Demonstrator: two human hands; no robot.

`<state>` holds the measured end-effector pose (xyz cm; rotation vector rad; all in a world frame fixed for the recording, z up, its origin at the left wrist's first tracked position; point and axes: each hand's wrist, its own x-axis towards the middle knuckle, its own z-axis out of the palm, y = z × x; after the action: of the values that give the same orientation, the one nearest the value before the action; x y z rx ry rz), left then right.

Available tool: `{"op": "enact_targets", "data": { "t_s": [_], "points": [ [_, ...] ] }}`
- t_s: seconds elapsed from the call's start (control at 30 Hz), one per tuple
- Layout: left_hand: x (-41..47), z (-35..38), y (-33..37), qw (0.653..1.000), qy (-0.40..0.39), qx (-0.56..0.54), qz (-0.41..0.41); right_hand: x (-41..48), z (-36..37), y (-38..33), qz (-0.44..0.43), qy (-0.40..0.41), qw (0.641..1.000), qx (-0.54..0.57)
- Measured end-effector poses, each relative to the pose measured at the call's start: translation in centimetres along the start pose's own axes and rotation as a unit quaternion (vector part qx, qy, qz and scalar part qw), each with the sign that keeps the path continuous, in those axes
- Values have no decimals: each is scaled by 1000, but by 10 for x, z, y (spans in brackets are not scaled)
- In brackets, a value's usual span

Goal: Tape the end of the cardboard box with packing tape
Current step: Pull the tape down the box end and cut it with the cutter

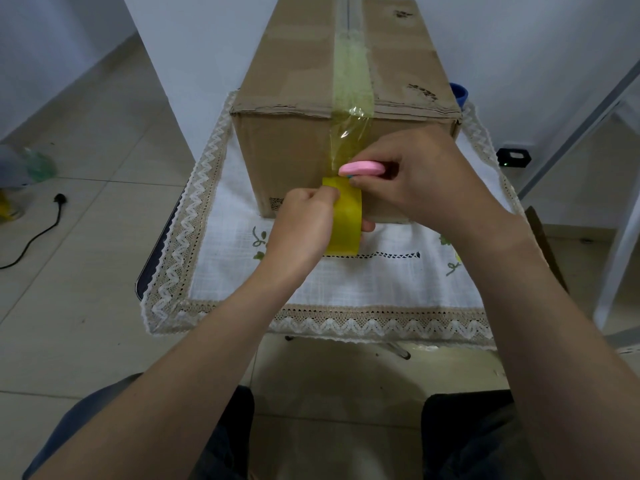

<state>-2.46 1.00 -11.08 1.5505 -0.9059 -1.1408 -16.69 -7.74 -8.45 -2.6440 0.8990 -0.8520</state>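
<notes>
Cardboard makes up the biggest thing here: a closed box [332,98] standing on the far half of the desk [346,289], its flaps shut so nothing inside shows. A strip of yellowish tape [351,81] runs down the middle seam of its top, over the near top edge and partway down the near end face, where it looks loose and glossy. The desk carries a white cloth with lace trim [194,216] that hangs over its near and left edges. The box fills most of the far width, its left side close to the cloth's left trim; the near half of the cloth lies bare up to the near edge.

Against the lower part of the box's near face, the left hand [298,226] is closed around a yellow tape roll [346,220], fingers through its core, the roll upright just above the cloth. The right hand [412,181] is clamped on a pink cutter [360,168], held flat against the strip just above the roll. Both hands are close together, almost touching.

Behind the box's far right corner a blue cup rim [459,91] peeks out. On the tiled floor to the left lies a black cable [38,230].
</notes>
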Motion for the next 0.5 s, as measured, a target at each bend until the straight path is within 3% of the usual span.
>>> {"op": "enact_targets", "data": {
  "t_s": [0.5],
  "points": [
    [-2, 0, 4, 1000, 0, -13, -4, 8, 1, -2, 31, -24, 998, -44]
  ]
}}
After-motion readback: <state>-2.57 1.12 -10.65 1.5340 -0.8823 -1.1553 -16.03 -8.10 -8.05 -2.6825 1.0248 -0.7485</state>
